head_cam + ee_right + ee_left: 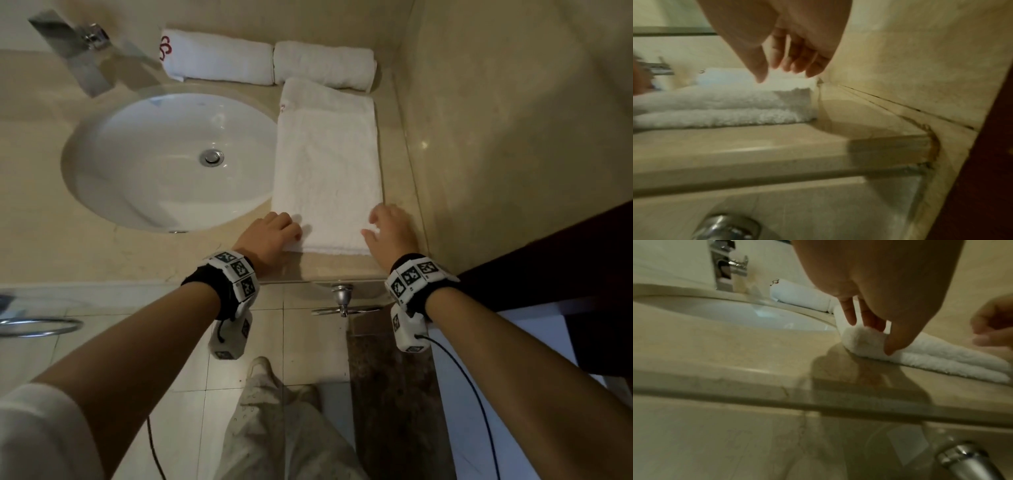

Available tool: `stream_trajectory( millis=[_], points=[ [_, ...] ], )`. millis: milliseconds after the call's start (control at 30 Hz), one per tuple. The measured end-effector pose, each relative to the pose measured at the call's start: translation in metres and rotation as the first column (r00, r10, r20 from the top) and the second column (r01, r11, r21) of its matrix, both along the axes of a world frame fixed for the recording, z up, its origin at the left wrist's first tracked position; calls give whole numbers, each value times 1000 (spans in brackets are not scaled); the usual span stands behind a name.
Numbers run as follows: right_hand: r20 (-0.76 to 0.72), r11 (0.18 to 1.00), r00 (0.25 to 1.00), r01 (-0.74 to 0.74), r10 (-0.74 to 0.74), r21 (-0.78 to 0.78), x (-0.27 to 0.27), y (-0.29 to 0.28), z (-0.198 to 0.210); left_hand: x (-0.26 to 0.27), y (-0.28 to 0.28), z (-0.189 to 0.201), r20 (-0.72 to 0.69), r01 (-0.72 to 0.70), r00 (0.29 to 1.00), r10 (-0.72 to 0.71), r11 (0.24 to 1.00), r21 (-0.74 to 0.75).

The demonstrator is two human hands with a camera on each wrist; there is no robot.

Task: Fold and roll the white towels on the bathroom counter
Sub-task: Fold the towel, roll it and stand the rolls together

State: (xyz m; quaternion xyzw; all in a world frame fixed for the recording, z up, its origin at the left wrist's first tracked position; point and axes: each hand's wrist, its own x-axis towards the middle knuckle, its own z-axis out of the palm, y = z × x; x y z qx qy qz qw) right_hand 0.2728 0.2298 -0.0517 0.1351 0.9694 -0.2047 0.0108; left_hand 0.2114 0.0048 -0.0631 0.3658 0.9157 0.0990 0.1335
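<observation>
A white towel (329,164) lies folded into a long flat strip on the beige counter (137,253), right of the sink. My left hand (294,236) pinches its near left corner: fingers on top, thumb (890,350) pressed into the front edge of the towel (941,356). My right hand (376,226) hovers over the near right corner with loosely spread fingers (789,68), not touching the towel (715,104). Two rolled white towels (219,60) (325,65) lie along the back wall, the left one bearing a red logo.
The round white sink (137,137) and chrome faucet (78,44) fill the counter's left. A tiled side wall (513,137) runs close along the towel's right edge. A dark door (565,274) stands at the right. A chrome fitting (342,301) sits under the counter edge.
</observation>
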Motion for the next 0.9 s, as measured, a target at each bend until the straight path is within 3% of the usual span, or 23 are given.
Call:
stream_trajectory(
  millis=[100,233,467,667,833,900],
  points=[
    [167,951,940,-308,298,37,5,-11,-5,2,4,2,41,-19,999,20,999,-31],
    [199,948,936,-310,290,76,7,-16,-9,4,11,3,10,-46,999,48,987,-155],
    [264,939,919,-327,292,102,18,-20,-11,11,12,0,-7,-45,999,45,971,-236],
    [249,925,909,-367,334,99,22,-18,-4,3,10,16,177,-207,960,218,975,-76],
    [287,958,915,-285,283,-37,13,-9,9,-9,6,26,362,-356,879,311,932,62],
    [275,972,933,-233,235,-40,5,-8,12,-15,5,27,350,-398,881,318,899,183]
  ],
)
